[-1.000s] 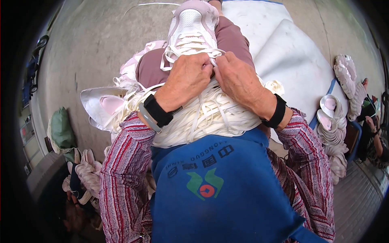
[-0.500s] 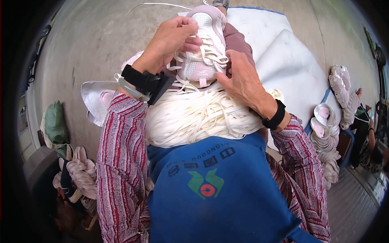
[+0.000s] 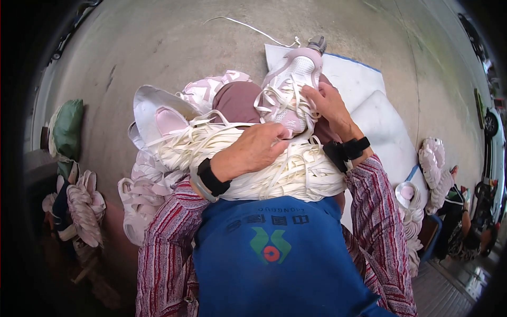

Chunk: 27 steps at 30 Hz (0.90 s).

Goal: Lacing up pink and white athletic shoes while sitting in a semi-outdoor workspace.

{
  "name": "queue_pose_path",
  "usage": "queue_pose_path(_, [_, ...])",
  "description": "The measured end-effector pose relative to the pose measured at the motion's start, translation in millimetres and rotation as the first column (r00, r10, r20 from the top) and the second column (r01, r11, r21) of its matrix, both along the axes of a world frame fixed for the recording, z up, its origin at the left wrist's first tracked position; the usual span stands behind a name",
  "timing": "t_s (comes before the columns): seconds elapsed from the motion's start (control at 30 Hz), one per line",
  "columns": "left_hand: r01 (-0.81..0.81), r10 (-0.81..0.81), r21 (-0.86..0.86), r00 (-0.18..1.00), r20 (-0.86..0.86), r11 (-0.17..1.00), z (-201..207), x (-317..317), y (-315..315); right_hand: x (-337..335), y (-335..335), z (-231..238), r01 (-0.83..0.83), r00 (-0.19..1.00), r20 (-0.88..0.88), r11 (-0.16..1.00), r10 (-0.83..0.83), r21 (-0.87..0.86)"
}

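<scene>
A white and pale pink sneaker upper (image 3: 302, 68) rests on my knee with its toe pointing away, cream laces crossing loosely over its front. My right hand (image 3: 334, 108) grips its right side, thumb on top near the lacing; the other fingers are partly hidden. Near the tongue end, my left hand (image 3: 253, 150) is closed in a pinch, and what lies between its fingertips is too small to make out. Beneath both hands a thick bundle of flat cream shoelaces (image 3: 296, 177) spreads over my lap, above the blue apron (image 3: 285, 285).
More pink and white uppers (image 3: 142, 198) lie to my left beside a white shell-like piece (image 3: 158, 100). White sheeting (image 3: 377, 127) covers the floor at right, near stacked uppers (image 3: 435, 164). A green sack (image 3: 68, 129) stands far left. One lace (image 3: 248, 26) trails across the concrete.
My left hand has come back from the lacing to the tongue end, above the lace bundle. My right hand has moved forward along the upper's right side. The view has shifted.
</scene>
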<state>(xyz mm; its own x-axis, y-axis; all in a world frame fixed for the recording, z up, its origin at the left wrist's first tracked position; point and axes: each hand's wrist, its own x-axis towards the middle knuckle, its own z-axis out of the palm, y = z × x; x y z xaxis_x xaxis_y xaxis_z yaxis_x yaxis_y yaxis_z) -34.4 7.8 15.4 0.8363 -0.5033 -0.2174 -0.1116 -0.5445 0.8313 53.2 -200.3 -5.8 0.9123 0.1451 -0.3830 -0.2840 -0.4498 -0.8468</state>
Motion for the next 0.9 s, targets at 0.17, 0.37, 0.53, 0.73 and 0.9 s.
queue_pose_path(0.17, [0.144, -0.153, 0.105, 0.985, 0.084, 0.984, -15, -17, -2, -17, -16, -3, 0.269, 0.962, -0.079, 0.866, -0.260, 0.421])
queue_pose_path(0.37, [0.073, -0.124, 0.187, 0.953, 0.278, 0.980, -15, -52, -14, -12, -1, 21, 0.184, 0.982, -0.061, 0.834, -0.178, 0.520])
queue_pose_path(0.53, [-0.097, 0.061, 0.120, 0.960, 0.274, 0.988, -1, -58, -16, 11, 19, 28, 0.139, 0.990, -0.077, 0.834, -0.116, 0.534])
queue_pose_path(0.73, [-0.343, 0.369, -0.141, 0.812, 0.451, 0.928, 8, -18, 27, -45, -15, -4, 0.211, 0.950, -0.306, 0.589, 0.066, 0.780])
queue_pose_path(0.9, [-0.381, 0.268, 0.076, 0.766, 0.584, 0.921, -26, -2, 55, -70, -1, 16, 0.115, 0.967, -0.234, 0.654, 0.097, 0.747])
